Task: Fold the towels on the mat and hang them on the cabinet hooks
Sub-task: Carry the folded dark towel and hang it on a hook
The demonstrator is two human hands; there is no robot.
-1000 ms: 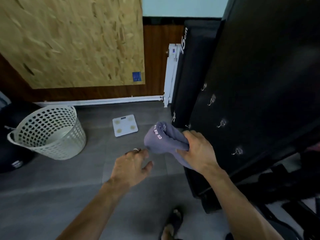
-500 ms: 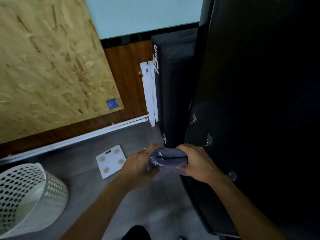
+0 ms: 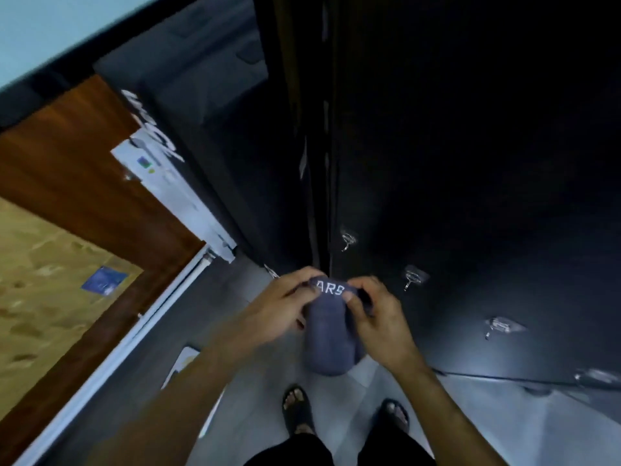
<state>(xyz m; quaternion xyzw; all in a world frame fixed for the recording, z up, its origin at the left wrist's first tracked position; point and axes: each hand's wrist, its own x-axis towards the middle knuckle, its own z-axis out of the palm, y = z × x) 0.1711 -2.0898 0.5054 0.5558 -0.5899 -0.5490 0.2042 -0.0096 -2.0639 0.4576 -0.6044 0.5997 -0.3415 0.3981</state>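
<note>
A folded grey-purple towel [image 3: 331, 334] with white letters at its top edge hangs between my hands in front of the black cabinet [image 3: 470, 163]. My left hand [image 3: 279, 311] pinches the towel's top left corner. My right hand [image 3: 376, 317] pinches the top right corner. Several small clear hooks sit in a slanted row on the cabinet front: one [image 3: 347, 240] above the towel, one [image 3: 413, 277] just right of my right hand, another [image 3: 500, 326] further right. All these hooks are bare.
A white bathroom scale [image 3: 183, 361] lies on the grey floor under my left forearm. My sandalled feet [image 3: 295, 412] stand below the towel. A black padded block [image 3: 201, 129] and a white radiator [image 3: 174, 193] stand left of the cabinet, against a wood wall.
My view has swung toward the cabinet and tilted. Both hands have come together on the towel's top edge, and it now hangs straight down close to the hooks. The basket is out of view.
</note>
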